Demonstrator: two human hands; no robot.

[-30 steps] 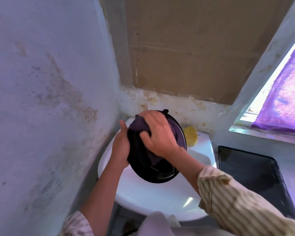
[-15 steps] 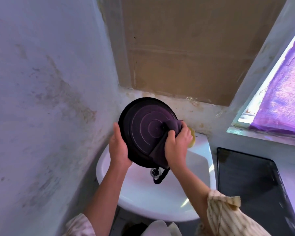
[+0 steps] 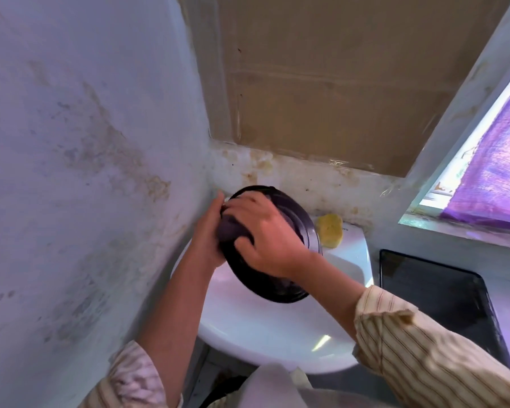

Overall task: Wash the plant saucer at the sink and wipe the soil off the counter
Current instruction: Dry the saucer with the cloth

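Note:
A dark round plant saucer [image 3: 295, 219] is held tilted on edge over the white sink [image 3: 262, 328]. My left hand [image 3: 208, 231] grips its left rim from behind. My right hand [image 3: 265, 240] lies over the saucer's face with fingers curled on a dark purple cloth [image 3: 228, 231], pressing it against the saucer's upper left part. Most of the cloth is hidden under my fingers. The tap is not visible behind the saucer.
A yellow sponge [image 3: 330, 229] lies on the sink's back ledge. A black tray [image 3: 436, 298] sits on the counter right of the sink. A stained wall [image 3: 86, 172] stands close on the left. A window ledge [image 3: 454, 228] runs at the right.
The saucer has dropped lower over the sink and tilted, and my right hand with the cloth has moved from its right edge to its upper left.

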